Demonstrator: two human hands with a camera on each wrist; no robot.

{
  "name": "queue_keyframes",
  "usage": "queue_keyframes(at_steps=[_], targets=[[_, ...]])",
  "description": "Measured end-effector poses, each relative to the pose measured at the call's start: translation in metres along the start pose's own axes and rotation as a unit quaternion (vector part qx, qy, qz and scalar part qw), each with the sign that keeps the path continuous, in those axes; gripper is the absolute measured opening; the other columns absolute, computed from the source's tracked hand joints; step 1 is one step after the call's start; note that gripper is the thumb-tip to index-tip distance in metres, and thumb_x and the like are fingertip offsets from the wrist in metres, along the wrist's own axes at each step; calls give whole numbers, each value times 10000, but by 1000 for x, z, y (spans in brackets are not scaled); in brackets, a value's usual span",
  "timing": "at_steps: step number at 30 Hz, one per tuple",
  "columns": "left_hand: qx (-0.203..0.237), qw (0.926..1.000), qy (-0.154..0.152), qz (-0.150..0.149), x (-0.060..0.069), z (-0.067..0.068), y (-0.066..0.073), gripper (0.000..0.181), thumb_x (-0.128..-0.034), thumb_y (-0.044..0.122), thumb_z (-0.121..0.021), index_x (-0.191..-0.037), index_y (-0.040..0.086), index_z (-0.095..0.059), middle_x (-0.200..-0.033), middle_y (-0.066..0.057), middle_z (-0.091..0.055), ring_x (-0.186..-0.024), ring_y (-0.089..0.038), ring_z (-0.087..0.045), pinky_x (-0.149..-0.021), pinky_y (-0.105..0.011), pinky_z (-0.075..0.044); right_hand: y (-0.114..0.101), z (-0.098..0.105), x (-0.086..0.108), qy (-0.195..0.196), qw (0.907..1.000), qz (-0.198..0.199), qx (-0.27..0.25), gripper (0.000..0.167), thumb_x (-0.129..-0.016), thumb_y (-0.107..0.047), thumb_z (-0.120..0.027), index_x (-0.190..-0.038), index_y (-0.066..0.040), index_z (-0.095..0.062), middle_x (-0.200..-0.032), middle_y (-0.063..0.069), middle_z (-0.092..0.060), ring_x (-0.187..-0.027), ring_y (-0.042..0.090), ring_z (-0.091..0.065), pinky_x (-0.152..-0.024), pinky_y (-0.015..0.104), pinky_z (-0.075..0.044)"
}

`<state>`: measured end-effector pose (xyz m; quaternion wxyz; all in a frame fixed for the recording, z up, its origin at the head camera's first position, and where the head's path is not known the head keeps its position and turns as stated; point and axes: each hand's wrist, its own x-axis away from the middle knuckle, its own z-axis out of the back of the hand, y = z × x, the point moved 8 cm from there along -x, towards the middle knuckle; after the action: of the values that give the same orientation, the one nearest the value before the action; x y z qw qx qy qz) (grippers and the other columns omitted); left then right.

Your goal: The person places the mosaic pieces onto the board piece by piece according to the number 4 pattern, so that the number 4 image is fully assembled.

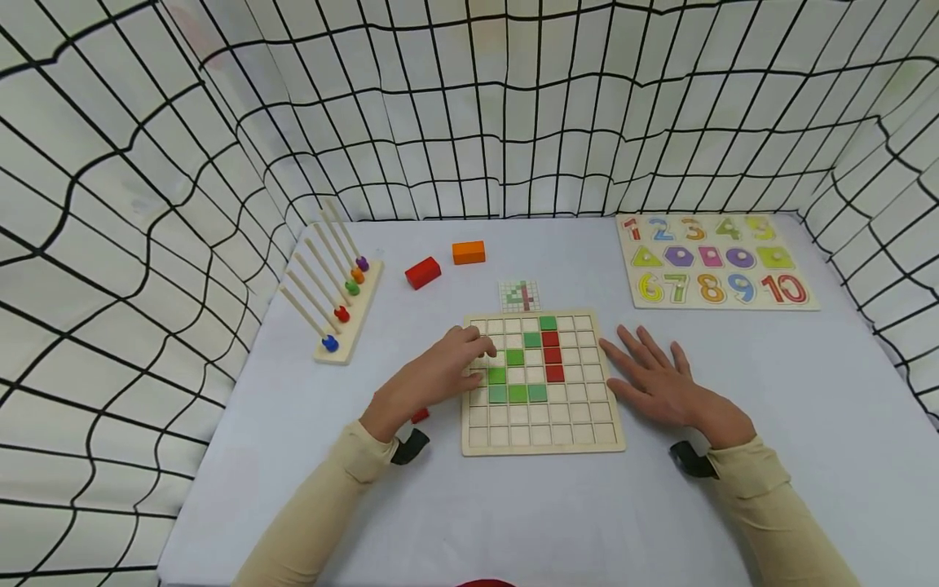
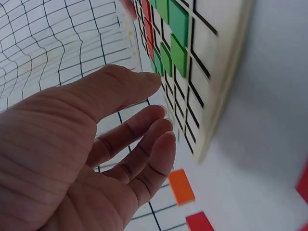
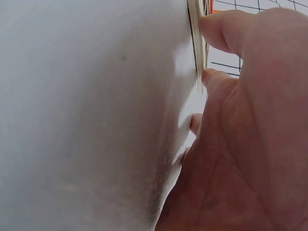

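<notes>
A wooden grid board (image 1: 543, 448) lies on the table with several green tiles (image 1: 515, 358) and three red tiles (image 1: 553, 355) in its squares. Over the board's left side is my left hand (image 1: 440, 367); its thumb and fingers are bent and apart. Nothing shows between those fingers (image 2: 163, 149) in the left wrist view. My right hand (image 1: 660, 379) lies spread beside the board's right edge, thumb and index fingertip touching that edge in the right wrist view. Behind the board lies a small pattern card (image 1: 519, 297) with a similar green and red design.
A red block (image 1: 422, 273) and an orange block (image 1: 469, 253) lie behind the board. Another red piece (image 1: 420, 416) is partly hidden by my left wrist. At left stands a peg stand (image 1: 350, 326) with coloured beads; a number puzzle (image 1: 719, 261) lies back right. Black netting surrounds the table.
</notes>
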<state>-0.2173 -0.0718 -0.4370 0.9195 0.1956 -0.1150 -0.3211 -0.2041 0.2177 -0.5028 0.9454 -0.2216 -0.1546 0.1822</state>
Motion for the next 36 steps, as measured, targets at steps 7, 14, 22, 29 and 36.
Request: queue_keyframes(at_steps=[7,14,22,29,36], targets=[[-205,9996,22,217,30,5,-18,291,-968,34,-732,-1254,65,-685,-1152,-112,-668,-1042,-234,-549,-872,-331,-537,1,-1,0,161,9998,108,-64,690,-1099,-503,-488,-1710,-277,-261,-1811,160,-107,-1676,448,34,-1209,797,90],[-397,9960,-582,549,57,-7,-35,393,-917,16,-703,-1297,103,-653,-1056,-50,-588,-1012,-208,-479,-817,-316,-440,0,1,-1,194,9996,168,-89,699,-1092,-524,-496,-1708,-286,-269,-1807,166,-118,-1674,453,29,-1206,801,79],[-593,9881,-968,1038,71,-19,-38,510,-869,21,-783,-1333,101,-586,-1066,-70,-556,-997,-242,-486,-843,-430,-408,0,-3,0,-15,10000,11,41,712,-1100,-522,-473,-1715,-246,-245,-1813,165,-84,-1675,456,50,-1217,788,99],[-783,9845,-835,1329,75,-13,-44,424,-886,51,-814,-1234,66,-573,-1055,-96,-571,-948,-250,-517,-819,-431,-453,-1,-2,0,-97,9999,-45,71,714,-1100,-515,-484,-1715,-239,-248,-1816,159,-77,-1677,453,52,-1221,786,93],[-639,9891,-788,1072,74,-8,-46,309,-889,18,-805,-1084,67,-570,-964,-58,-562,-894,-206,-519,-787,-322,-483,2,-4,-1,-57,9999,-65,81,706,-1105,-500,-479,-1714,-224,-250,-1815,164,-76,-1676,455,50,-1226,778,102]])
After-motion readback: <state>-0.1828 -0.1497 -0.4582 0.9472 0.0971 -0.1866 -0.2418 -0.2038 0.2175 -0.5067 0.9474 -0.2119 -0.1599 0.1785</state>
